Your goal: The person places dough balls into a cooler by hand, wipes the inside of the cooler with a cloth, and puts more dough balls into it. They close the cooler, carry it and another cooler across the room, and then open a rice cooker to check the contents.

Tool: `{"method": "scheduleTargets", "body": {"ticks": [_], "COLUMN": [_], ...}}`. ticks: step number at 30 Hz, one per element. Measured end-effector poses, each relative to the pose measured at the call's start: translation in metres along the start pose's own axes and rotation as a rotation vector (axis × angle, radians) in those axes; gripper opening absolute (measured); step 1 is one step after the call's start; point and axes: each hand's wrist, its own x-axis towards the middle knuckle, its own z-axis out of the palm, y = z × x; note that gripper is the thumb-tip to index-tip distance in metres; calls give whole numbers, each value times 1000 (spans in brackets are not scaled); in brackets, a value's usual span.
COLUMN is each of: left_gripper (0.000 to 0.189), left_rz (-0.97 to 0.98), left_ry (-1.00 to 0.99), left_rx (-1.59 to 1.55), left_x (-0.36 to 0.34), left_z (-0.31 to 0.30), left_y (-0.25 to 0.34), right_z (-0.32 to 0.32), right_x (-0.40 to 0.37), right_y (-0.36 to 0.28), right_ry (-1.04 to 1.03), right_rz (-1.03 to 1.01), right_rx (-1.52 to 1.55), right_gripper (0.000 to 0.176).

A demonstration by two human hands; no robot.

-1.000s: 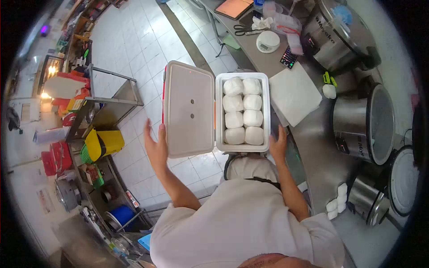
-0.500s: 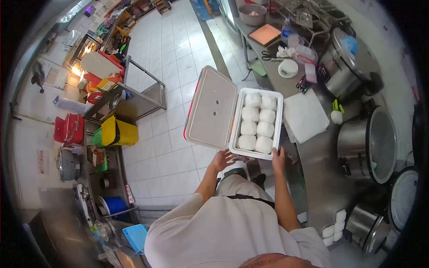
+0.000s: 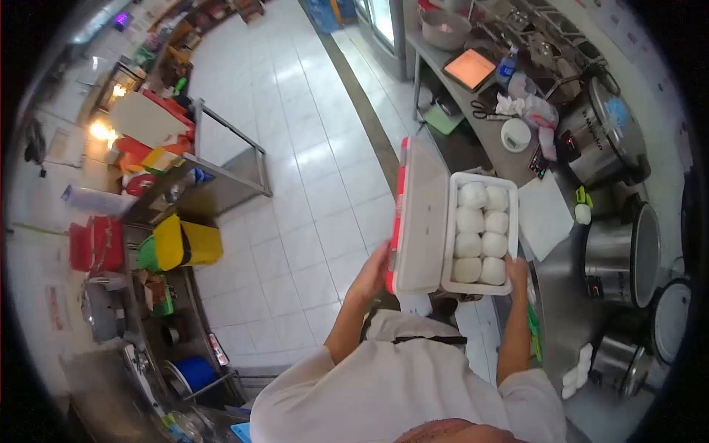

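A white plastic box is held at waist height, with several round white dough balls in two rows inside it. Its hinged lid, edged in red, stands tilted partly open on the left side. My left hand grips the lid's outer edge near its front corner, the fingertips partly hidden by the lid. The box's front right corner is in the grip of my right hand, the thumb on the rim and the other fingers mostly out of sight beneath.
Along the right runs a steel counter with large steel pots, a white sheet, scissors and a digital scale. At left are a yellow bin and a metal-framed table. Tiled floor lies between.
My left hand has moved from below the hinge to the lid's outer edge, and the lid has swung up from lying open. The view has shifted, with the counter now further right.
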Motion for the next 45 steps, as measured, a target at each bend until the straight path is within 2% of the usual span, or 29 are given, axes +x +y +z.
{"method": "scheduleTargets", "body": {"ticks": [2,3,5,6,8,11,12,15,18,21,22,23,24,25,26,29,31,35,36,39,40,43,44,45], "left_gripper": [77,78,78,78,72,65,66,70,76,77,74,72,71,73,76,79,78,72,73,76,77,79,80,80], "left_rz": [10,34,-24,-42,26,42,48,80,112,-12,-42,-76,20,-12,-48,-142,-224,-274,-274,-270,-259,-196,-185,-157], "left_ry": [-85,-132,-123,-122,-166,-199,-206,-217,-262,-292,-309,-325,-332,-344,-354,-324,-273,-337,-395,-461,-476,-508,-531,-549], "left_rx": [553,837,1036,1143,1092,1056,1063,1114,1144,1187,1198,1211,1251,1310,1369,1444,1499,1366,1333,1353,1387,1304,1306,1301], "left_x": [-14,-11,-1,7,16,25,32,52,89,112,123,135,155,168,179,209,232,279,293,310,317,331,334,342], "left_z": [43,53,57,57,49,33,28,15,-8,5,10,14,2,7,14,37,42,41,42,31,26,-9,-19,-23], "left_y": [50,73,87,92,97,103,109,128,147,200,214,225,220,233,248,276,289,304,316,342,350,359,368,376], "right_z": [-31,-35,-33,-34,-33,-26,-30,-10,8,36,44,51,53,57,66,70,68,90,88,126,113,102,109,119], "right_x": [-8,-2,16,23,32,61,10,-1,21,7,2,-15,-26,-26,-17,-9,3,18,17,44,41,37,40,50], "right_y": [-25,-32,-7,-8,-4,34,-44,-53,-32,-37,-47,-77,-111,-126,-119,-167,-189,-196,-223,-181,-223,-304,-308,-302], "right_ry": [-102,-168,-295,-301,-310,-209,-177,-37,-177,-191,-112,-86,-63,-45,-107,-24,-76,-114,-80,95,105,41,8,14], "right_rz": [33,77,180,137,67,104,123,70,-48,-97,-29,1,26,54,166,125,169,130,227,208,326,378,346,308], "right_rx": [-60,25,221,158,49,-208,-209,23,-11,292,129,139,146,155,229,225,291,333,349,218,45,121,214,176], "right_gripper": [59,58,56,56,54,57,36,30,34,33,32,32,33,33,37,38,37,35,33,34,37,41,42,42]}}
